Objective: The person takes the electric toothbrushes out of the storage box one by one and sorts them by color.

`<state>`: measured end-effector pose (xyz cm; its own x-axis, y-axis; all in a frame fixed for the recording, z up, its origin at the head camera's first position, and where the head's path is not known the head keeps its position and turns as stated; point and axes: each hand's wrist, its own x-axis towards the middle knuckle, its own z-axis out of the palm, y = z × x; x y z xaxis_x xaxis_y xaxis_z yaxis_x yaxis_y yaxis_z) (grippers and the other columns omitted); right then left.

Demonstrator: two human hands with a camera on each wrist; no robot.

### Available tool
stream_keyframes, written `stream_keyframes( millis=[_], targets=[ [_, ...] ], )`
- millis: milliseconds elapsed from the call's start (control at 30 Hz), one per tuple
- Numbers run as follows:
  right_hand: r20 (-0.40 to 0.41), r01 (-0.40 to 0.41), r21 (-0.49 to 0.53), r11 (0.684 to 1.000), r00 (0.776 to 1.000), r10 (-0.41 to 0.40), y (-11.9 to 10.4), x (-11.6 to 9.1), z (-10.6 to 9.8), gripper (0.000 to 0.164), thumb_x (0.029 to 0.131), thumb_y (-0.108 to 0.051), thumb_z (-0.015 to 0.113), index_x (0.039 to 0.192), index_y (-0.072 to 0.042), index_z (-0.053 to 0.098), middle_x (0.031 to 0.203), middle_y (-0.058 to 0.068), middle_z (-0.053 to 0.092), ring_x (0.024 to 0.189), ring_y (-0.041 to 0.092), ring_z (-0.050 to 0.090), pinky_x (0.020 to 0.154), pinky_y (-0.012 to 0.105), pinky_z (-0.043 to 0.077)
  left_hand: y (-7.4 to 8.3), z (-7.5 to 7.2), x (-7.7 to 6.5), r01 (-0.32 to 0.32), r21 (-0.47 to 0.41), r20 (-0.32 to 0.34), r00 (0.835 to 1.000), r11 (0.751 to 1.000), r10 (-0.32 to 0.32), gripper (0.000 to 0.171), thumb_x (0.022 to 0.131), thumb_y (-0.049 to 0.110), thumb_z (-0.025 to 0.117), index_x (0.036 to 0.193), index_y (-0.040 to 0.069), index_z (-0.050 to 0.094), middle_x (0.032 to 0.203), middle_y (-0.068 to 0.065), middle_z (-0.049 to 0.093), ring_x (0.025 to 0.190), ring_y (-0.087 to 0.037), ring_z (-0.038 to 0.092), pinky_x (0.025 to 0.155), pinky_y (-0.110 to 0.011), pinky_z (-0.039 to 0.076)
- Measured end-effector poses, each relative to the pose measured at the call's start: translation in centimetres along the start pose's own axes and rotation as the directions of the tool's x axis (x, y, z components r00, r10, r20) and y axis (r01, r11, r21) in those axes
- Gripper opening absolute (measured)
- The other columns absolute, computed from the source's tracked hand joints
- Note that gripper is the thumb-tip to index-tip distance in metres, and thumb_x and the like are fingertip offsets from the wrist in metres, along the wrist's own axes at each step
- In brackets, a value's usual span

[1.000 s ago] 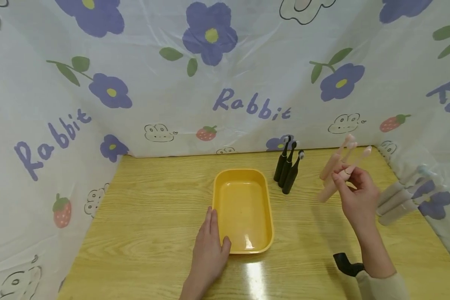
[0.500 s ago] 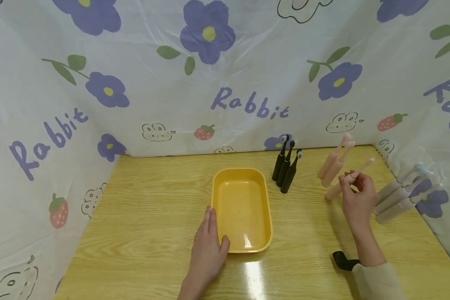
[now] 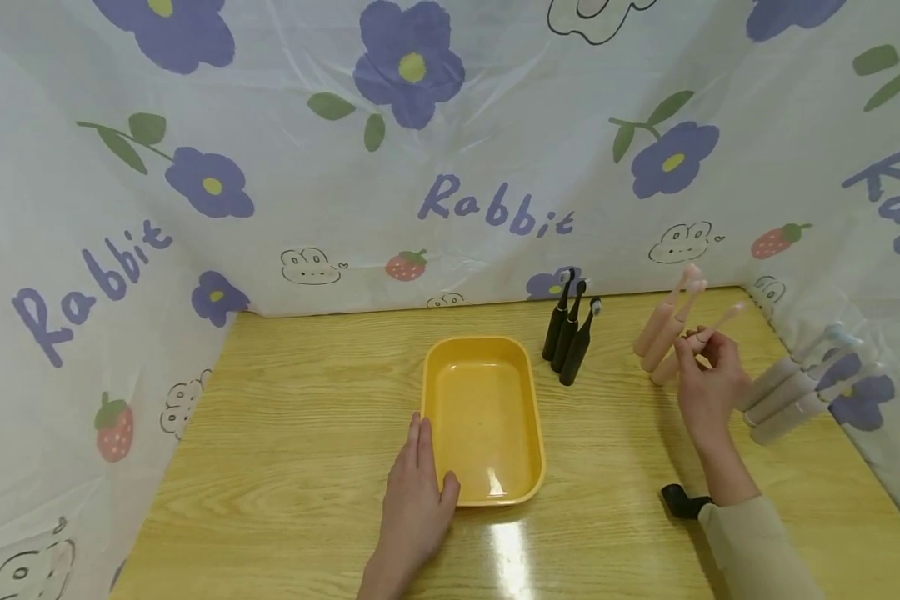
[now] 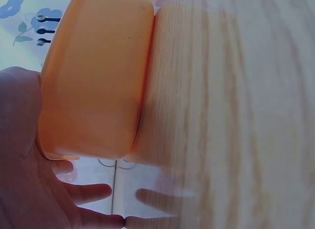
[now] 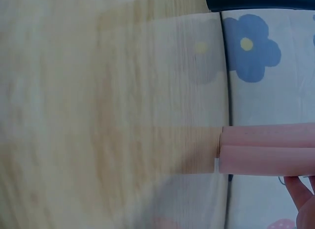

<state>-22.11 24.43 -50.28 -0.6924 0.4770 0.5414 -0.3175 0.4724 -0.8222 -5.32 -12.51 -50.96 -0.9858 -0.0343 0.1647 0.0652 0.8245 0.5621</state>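
Observation:
A pink electric toothbrush is pinched between the thumb and fingers of my right hand, leaning to the right with its head up. Two more pink toothbrushes stand right behind it. In the right wrist view, pink handles lie side by side, and fingertips touch the nearer one. I cannot tell if its base meets the table. My left hand rests with straight fingers along the left wall of a yellow tray, thumb over its near corner. The tray holds nothing.
Several black and white toothbrushes stand upright: the black ones right of the tray, the white ones by the table's right edge. A black curved piece shows beside the right sleeve. A patterned sheet hangs behind the wooden table.
My right hand has drawn the pink toothbrush from beside the other two, then brought it back toward them, slightly away from me. The left hand and tray stay in place.

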Motion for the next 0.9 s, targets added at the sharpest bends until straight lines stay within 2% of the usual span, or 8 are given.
stream_keyframes(
  millis=[233, 533, 633, 767, 900],
  targets=[
    [0.005, 0.019, -0.008, 1.000, 1.000, -0.019, 0.5, 0.1, 0.4, 0.032, 0.095, -0.008, 0.074, 0.117, 0.013, 0.066, 0.108, 0.023, 0.072, 0.090, -0.012, 0.060, 0.075, 0.007, 0.047, 0.1, 0.0, 0.0, 0.004, -0.004, 0.001, 1.000, 1.000, -0.004, 0.074, 0.097, 0.017, 0.058, 0.159, -0.007, 0.024, 0.167, -0.020, 0.020, 0.140, -0.044, 0.040, 0.108, -0.061, 0.039],
    [0.028, -0.041, -0.045, 0.998, 0.999, 0.042, 0.4, 0.0, 0.6, 0.037, 0.095, -0.015, 0.075, 0.125, 0.006, 0.069, 0.109, 0.017, 0.072, 0.091, -0.012, 0.058, 0.074, 0.007, 0.046, 0.2, -0.2, -0.1, -0.003, -0.003, 0.004, 1.000, 1.000, 0.003, 0.074, 0.100, 0.020, 0.059, 0.158, -0.008, 0.025, 0.167, -0.021, 0.021, 0.139, -0.045, 0.041, 0.107, -0.061, 0.040],
    [0.043, -0.057, -0.035, 0.998, 0.997, 0.058, 0.3, -0.1, 0.7, 0.039, 0.095, -0.016, 0.075, 0.126, 0.005, 0.068, 0.111, 0.014, 0.071, 0.094, -0.007, 0.060, 0.075, 0.008, 0.047, 0.2, -0.2, -0.1, 0.000, -0.002, 0.005, 1.000, 1.000, 0.000, 0.074, 0.100, 0.021, 0.059, 0.158, -0.008, 0.025, 0.167, -0.021, 0.021, 0.140, -0.045, 0.040, 0.108, -0.060, 0.040],
    [0.061, -0.081, -0.038, 0.996, 0.995, 0.083, 0.2, -0.3, 0.6, 0.045, 0.095, -0.020, 0.075, 0.133, 0.002, 0.064, 0.122, 0.012, 0.068, 0.101, 0.001, 0.061, 0.081, 0.012, 0.049, 0.1, -0.4, -0.1, 0.002, -0.001, 0.005, 1.000, 1.000, -0.002, 0.074, 0.100, 0.021, 0.060, 0.158, -0.008, 0.025, 0.167, -0.020, 0.020, 0.141, -0.044, 0.039, 0.109, -0.060, 0.039],
    [0.030, -0.088, -0.042, 0.995, 0.996, 0.089, -0.5, -0.6, 0.4, 0.052, 0.093, -0.018, 0.077, 0.137, 0.001, 0.059, 0.129, 0.011, 0.063, 0.109, 0.008, 0.059, 0.090, 0.020, 0.048, 0.1, -0.5, -0.1, -0.004, 0.001, 0.008, 1.000, 1.000, 0.004, 0.074, 0.100, 0.021, 0.059, 0.158, -0.008, 0.025, 0.167, -0.020, 0.020, 0.141, -0.044, 0.039, 0.108, -0.060, 0.040]
  ],
)
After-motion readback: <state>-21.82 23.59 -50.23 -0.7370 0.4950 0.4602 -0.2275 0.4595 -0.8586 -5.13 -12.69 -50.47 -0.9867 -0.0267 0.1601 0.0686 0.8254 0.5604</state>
